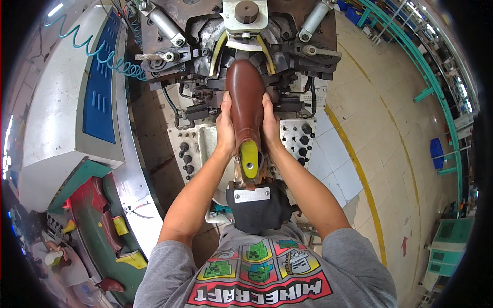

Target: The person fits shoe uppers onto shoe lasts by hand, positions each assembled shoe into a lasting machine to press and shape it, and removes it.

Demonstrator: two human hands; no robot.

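A brown leather shoe upper [242, 90] is stretched over a yellow-green shoe last [249, 159], its toe pointing away from me. My left hand [225, 123] grips its left side, thumb along the leather. On the opposite side my right hand [270, 123] holds it the same way. The toe lies just in front of a lasting machine's [246, 36] curved jaws, under a pale metal block. I cannot tell whether the toe touches them. Below the heel sits a black padded part [259, 208] with a metal plate. The shoe's underside is hidden.
Control panels with black knobs [304, 139] flank the shoe. At left stand a grey-and-blue machine cabinet [100, 87] and a green conveyor [92, 241] carrying brown uppers and yellow lasts. A coiled blue air hose [105, 56] hangs there. A green rail [446, 102] runs along the right.
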